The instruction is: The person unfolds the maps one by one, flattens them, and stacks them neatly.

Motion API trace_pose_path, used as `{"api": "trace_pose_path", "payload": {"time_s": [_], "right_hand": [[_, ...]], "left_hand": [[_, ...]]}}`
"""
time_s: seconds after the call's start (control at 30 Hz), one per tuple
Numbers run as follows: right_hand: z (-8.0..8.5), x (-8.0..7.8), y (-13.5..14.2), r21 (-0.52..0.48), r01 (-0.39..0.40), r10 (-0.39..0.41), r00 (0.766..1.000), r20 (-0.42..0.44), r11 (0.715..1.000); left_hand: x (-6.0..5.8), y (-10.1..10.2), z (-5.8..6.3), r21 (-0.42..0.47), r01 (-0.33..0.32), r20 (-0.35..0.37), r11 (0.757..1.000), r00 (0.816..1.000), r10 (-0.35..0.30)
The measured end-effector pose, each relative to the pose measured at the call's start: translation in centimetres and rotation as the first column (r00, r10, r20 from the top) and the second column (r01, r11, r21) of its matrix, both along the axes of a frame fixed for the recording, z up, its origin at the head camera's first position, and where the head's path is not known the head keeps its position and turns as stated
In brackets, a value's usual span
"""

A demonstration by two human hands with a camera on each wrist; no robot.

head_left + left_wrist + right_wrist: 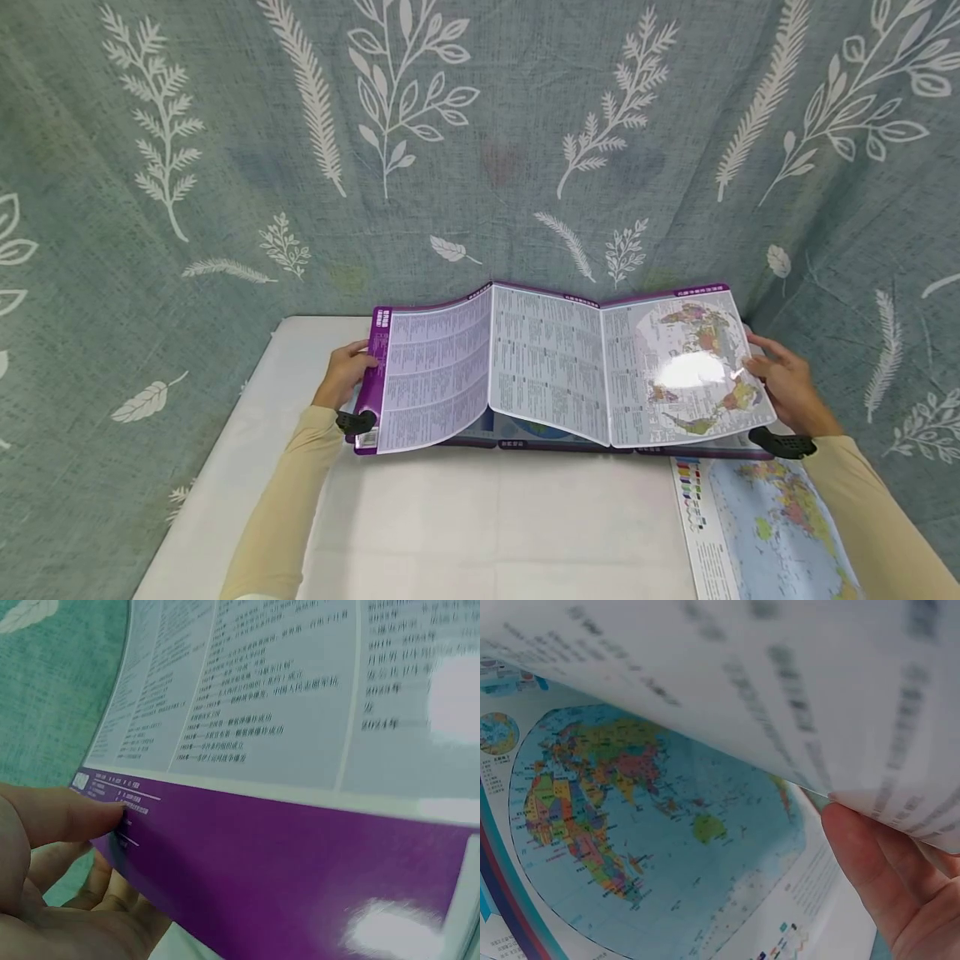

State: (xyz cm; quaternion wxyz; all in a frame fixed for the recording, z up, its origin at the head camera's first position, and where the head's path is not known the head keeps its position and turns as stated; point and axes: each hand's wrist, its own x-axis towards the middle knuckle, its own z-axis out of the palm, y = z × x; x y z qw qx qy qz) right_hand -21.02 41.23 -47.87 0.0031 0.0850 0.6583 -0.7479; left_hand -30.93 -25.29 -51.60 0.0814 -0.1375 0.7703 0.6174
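A glossy, purple-edged fold-out map (547,367) spans the space between both hands, its printed panels bent at the creases. My left hand (345,372) pinches its purple left border (247,862), thumb on the printed face and fingers behind. At the opposite end my right hand (783,383) grips the edge, with the thumb (862,855) along the lifted panel in the right wrist view. Rows of small text fill the left and middle panels; a world map with bright glare covers the right one. Under the raised panels lies a layer with a colourful round world map (660,825).
A second blue map sheet (772,533) lies at the front right of the white table (495,517), partly beneath the right forearm. Behind and at the sides hangs a grey-green leaf-patterned cloth (495,167). Black straps (356,422) circle both wrists.
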Motion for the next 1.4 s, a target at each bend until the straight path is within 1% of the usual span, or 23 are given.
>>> {"api": "trace_pose_path", "payload": {"time_s": [0.07, 0.23, 0.3, 0.37, 0.43, 0.5, 0.57, 0.6, 0.63, 0.7, 0.73, 0.8, 0.87, 0.93, 0.97, 1.03, 1.07, 1.13, 1.2, 1.33, 1.4], "right_hand": [[-0.1, 0.0, -0.1, 0.016, 0.012, -0.012, 1.000, 0.004, 1.000], [-0.6, 0.0, -0.1, 0.064, 0.045, -0.046, 0.999, 0.018, 0.997], [-0.8, 0.0, -0.1, 0.099, 0.063, -0.065, 0.998, 0.018, 0.993], [-1.0, 0.0, -0.3, 0.170, 0.082, -0.087, 0.996, 0.022, 0.982], [-1.1, -0.1, -0.5, 0.292, 0.102, -0.118, 0.992, 0.040, 0.951], [-1.3, -0.2, -0.7, 0.415, 0.121, -0.166, 0.984, 0.072, 0.902], [-1.5, -0.2, -0.9, 0.508, 0.134, -0.214, 0.971, 0.102, 0.851], [-1.6, -0.3, -0.9, 0.526, 0.146, -0.236, 0.966, 0.108, 0.838], [-1.6, -0.2, -0.9, 0.519, 0.155, -0.250, 0.961, 0.119, 0.840], [-1.6, -0.1, -0.8, 0.488, 0.166, -0.259, 0.957, 0.128, 0.857], [-1.5, -0.1, -0.7, 0.452, 0.167, -0.251, 0.959, 0.133, 0.876], [-1.4, 0.1, -0.5, 0.373, 0.159, -0.226, 0.963, 0.144, 0.914], [-1.3, 0.2, -0.3, 0.294, 0.139, -0.190, 0.970, 0.153, 0.946], [-1.3, 0.3, 0.0, 0.246, 0.116, -0.156, 0.976, 0.149, 0.962], [-1.3, 0.3, 0.1, 0.252, 0.104, -0.143, 0.980, 0.141, 0.962], [-1.4, 0.2, 0.2, 0.320, 0.089, -0.131, 0.985, 0.111, 0.943], [-1.5, 0.2, 0.3, 0.368, 0.087, -0.131, 0.987, 0.097, 0.926], [-1.8, 0.1, 0.4, 0.472, 0.088, -0.132, 0.989, 0.062, 0.877], [-2.1, 0.0, 0.5, 0.570, 0.095, -0.139, 0.990, 0.034, 0.816], [-2.6, 0.0, 0.4, 0.665, 0.112, -0.140, 0.990, -0.011, 0.739], [-2.7, 0.1, 0.2, 0.689, 0.117, -0.137, 0.990, -0.026, 0.715]], "left_hand": [[0.0, 0.0, -0.2, 0.005, -0.011, -0.010, 1.000, 1.000, 0.011], [-0.1, -0.1, -0.7, 0.004, -0.083, -0.042, 0.997, 0.996, 0.084], [0.0, 0.0, -0.8, 0.005, -0.113, -0.054, 0.994, 0.992, 0.113], [0.0, 0.1, -0.8, 0.019, -0.131, -0.066, 0.991, 0.989, 0.132], [0.1, 0.4, -0.8, 0.017, -0.138, -0.083, 0.990, 0.987, 0.139], [0.1, 0.5, -0.9, 0.012, -0.147, -0.107, 0.989, 0.983, 0.147], [0.2, 0.5, -1.1, 0.007, -0.154, -0.144, 0.988, 0.978, 0.153], [0.2, 0.5, -1.2, 0.013, -0.159, -0.159, 0.987, 0.974, 0.159], [0.3, 0.4, -1.2, 0.040, -0.165, -0.179, 0.985, 0.969, 0.170], [0.4, 0.3, -1.3, 0.057, -0.176, -0.207, 0.983, 0.961, 0.184], [0.5, 0.3, -1.4, 0.062, -0.182, -0.217, 0.981, 0.957, 0.191], [0.5, 0.3, -1.5, 0.057, -0.210, -0.224, 0.976, 0.950, 0.217], [0.4, 0.2, -1.7, 0.016, -0.246, -0.218, 0.969, 0.945, 0.243], [0.3, 0.1, -2.0, -0.005, -0.274, -0.210, 0.962, 0.940, 0.267], [0.3, 0.0, -2.1, -0.011, -0.289, -0.208, 0.957, 0.937, 0.281], [0.3, -0.1, -2.2, -0.023, -0.312, -0.213, 0.950, 0.930, 0.301], [0.3, -0.2, -2.2, -0.029, -0.317, -0.224, 0.948, 0.926, 0.303], [0.5, -0.3, -2.2, -0.049, -0.330, -0.253, 0.943, 0.917, 0.307], [0.6, -0.3, -2.2, -0.064, -0.335, -0.280, 0.940, 0.910, 0.306], [0.7, -0.3, -2.2, -0.115, -0.341, -0.315, 0.933, 0.903, 0.291], [0.7, -0.3, -2.3, -0.159, -0.339, -0.325, 0.927, 0.905, 0.275]]}}
